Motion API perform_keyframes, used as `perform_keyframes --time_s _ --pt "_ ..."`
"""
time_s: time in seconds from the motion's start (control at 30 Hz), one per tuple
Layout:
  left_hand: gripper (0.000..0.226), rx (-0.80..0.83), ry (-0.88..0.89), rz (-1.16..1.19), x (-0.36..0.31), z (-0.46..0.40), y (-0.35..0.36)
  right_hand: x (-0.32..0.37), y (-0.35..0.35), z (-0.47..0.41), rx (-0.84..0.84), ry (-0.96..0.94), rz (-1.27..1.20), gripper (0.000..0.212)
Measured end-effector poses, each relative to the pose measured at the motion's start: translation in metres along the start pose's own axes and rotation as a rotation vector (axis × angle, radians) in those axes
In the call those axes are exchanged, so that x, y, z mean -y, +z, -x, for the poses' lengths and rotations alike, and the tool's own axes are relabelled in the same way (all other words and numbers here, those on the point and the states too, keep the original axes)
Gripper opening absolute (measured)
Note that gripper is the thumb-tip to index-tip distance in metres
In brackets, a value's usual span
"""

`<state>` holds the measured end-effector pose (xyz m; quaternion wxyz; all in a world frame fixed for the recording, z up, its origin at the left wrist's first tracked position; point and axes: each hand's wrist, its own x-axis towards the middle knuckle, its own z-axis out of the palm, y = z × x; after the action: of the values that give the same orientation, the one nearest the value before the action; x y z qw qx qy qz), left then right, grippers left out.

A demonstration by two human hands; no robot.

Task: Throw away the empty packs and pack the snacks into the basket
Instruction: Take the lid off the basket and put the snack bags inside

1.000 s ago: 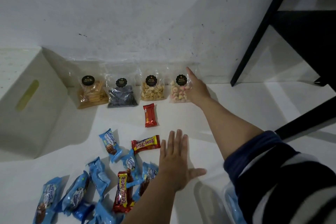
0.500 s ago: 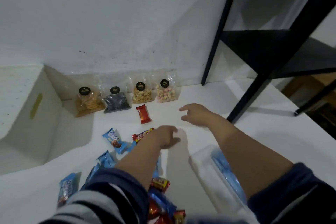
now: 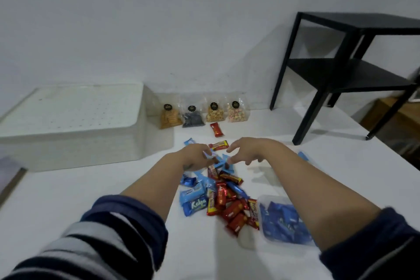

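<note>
A heap of blue and red snack packs (image 3: pixel 219 198) lies on the white surface in front of me. My left hand (image 3: pixel 194 158) hovers over the far end of the heap, its fingers closed on a small blue pack (image 3: pixel 209 155). My right hand (image 3: pixel 248 150) is beside it with the fingers spread, and the thumb tip sits close to another blue pack (image 3: pixel 221 162). A white basket (image 3: pixel 68 125) stands at the left with a dotted face on top. A clear tub (image 3: pixel 263 202) at the lower right holds blue packs and is partly hidden by my right forearm.
Four clear bags of snacks (image 3: pixel 204 113) lean against the wall. In front of them lie a red pack (image 3: pixel 216 129) and a red-yellow bar (image 3: pixel 218 145). A lone blue pack (image 3: pixel 303 155) lies at the right. A black side table (image 3: pixel 341 70) stands at the back right.
The view pulled back and up. My right hand came back from the bags at the wall, and both hands now meet over the far end of the heap, the left closing on a blue pack.
</note>
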<state>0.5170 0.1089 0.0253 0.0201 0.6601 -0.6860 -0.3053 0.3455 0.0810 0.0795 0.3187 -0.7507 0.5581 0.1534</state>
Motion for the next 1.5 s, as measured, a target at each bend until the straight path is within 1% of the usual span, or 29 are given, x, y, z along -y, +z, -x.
perform_keyframes --time_s 0.1,0.23,0.37,0.43,0.6,0.73,0.87,0.97,1.07,1.13,1.23,1.4,1.5 --pt "0.041 -0.075 -0.072 -0.001 0.029 0.045 -0.015 0.035 0.011 0.017 -0.022 -0.059 0.045 0.057" --pt "0.041 -0.164 -0.151 0.054 0.076 0.091 -0.036 0.08 0.02 0.029 -0.044 -0.111 0.04 0.053" --pt "0.04 -0.256 -0.211 0.108 0.142 0.127 -0.081 0.139 0.024 0.013 -0.11 -0.188 -0.016 0.052" --pt "0.039 -0.292 -0.217 0.099 0.178 0.135 -0.108 0.172 0.022 -0.002 -0.124 -0.202 0.004 0.053" --pt "0.04 -0.348 -0.241 0.043 0.268 0.135 -0.174 0.243 0.009 -0.051 -0.159 -0.148 -0.03 0.056" --pt "0.048 -0.351 -0.341 -0.053 0.341 0.121 -0.216 0.283 0.0 -0.105 -0.227 -0.146 -0.077 0.056" --pt "0.064 -0.323 -0.467 -0.096 0.404 0.1 -0.246 0.309 -0.005 -0.157 -0.248 -0.113 -0.074 0.059" --pt "0.076 -0.306 -0.526 -0.078 0.44 0.079 -0.259 0.322 -0.009 -0.195 -0.303 -0.065 -0.089 0.067" --pt "0.089 -0.251 -0.579 -0.023 0.461 0.053 -0.266 0.328 -0.012 -0.227 -0.339 0.004 -0.109 0.078" --pt "0.093 -0.264 -0.58 0.045 0.466 0.038 -0.269 0.33 -0.013 -0.245 -0.349 0.048 -0.107 0.083" --pt "0.093 -0.296 -0.563 0.074 0.469 0.026 -0.276 0.333 -0.011 -0.264 -0.384 0.084 -0.093 0.088" --pt "0.093 -0.301 -0.55 0.087 0.468 0.024 -0.279 0.345 -0.009 -0.266 -0.446 0.109 0.05 0.084" --pt "0.097 -0.37 -0.538 0.085 0.463 0.031 -0.285 0.351 -0.02 -0.251 -0.474 0.116 0.099 0.082"
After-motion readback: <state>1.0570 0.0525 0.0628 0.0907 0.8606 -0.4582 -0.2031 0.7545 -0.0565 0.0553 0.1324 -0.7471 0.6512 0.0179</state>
